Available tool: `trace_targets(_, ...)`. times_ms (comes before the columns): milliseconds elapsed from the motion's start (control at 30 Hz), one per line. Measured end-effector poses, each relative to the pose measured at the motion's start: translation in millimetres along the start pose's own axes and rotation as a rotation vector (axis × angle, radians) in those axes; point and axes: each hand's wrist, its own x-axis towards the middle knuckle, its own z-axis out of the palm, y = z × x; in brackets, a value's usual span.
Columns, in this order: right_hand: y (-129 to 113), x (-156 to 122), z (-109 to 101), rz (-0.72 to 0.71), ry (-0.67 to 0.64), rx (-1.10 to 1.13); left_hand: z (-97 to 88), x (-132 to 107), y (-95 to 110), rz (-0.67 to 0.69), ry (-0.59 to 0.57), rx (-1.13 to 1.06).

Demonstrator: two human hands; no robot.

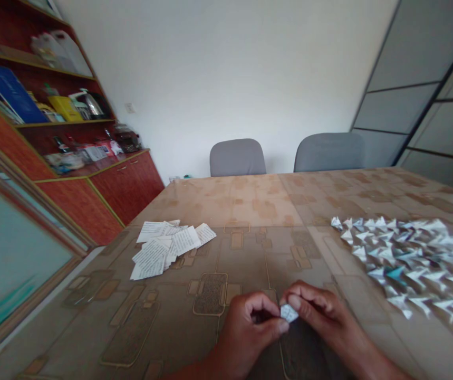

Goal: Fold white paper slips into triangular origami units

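Note:
A small folded piece of printed paper [289, 313] is pinched between my two hands, above the near part of the table. My left hand [252, 324] grips its left side between thumb and forefinger. On the opposite side, the thumb and fingers of my right hand [321, 311] press on its upper right edge. Left of the hands lies a loose pile of printed paper slips [153, 256]. To the right, several rows of small folded paper pieces [402, 250] with pointed tips stand on the table.
The table [163, 338] has a brown patterned cover. Two grey chairs [237, 157] stand at its far edge, by a white wall. A red-brown shelf cabinet [131, 182] with bottles, a kettle and boxes is at the left. Grey panelled doors [400, 63] are at the right.

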Motion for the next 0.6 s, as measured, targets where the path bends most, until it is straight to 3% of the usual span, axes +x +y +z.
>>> trace_targets(133,0,-2,-7,0.026,0.111,0.045,-1.8,2,-2,-0.057,0.009,-0.126)
trace_targets(333,0,-3,-2,-0.046,0.032,0.107,-1.5,-5,4,-0.022,0.0,-0.188)
trace_targets(600,-8,-8,-2,0.003,-0.042,0.183,-4.5,-14,21,-0.001,-0.073,-0.21)
